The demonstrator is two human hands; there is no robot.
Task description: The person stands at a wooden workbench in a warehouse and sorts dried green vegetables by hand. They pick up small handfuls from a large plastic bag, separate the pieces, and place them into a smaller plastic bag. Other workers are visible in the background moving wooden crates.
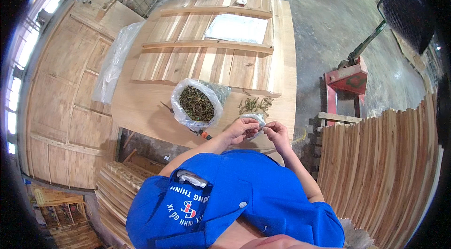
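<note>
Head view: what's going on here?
The person's left hand and right hand meet at a small clear plastic bag, fingertips pinched together. Just beyond it lies a loose pile of small brownish pieces, possibly screws. A larger open bag, full of similar pieces, stands to the left on the table.

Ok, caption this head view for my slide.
Left hand and right hand pinch a small bag, near loose fasteners and a larger filled bag on a table.

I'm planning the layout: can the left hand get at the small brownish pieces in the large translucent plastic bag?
Probably yes: the left hand, though apparently pinching pale plastic, is near the open-mouthed bag; nothing seems to cover the pieces.
</note>
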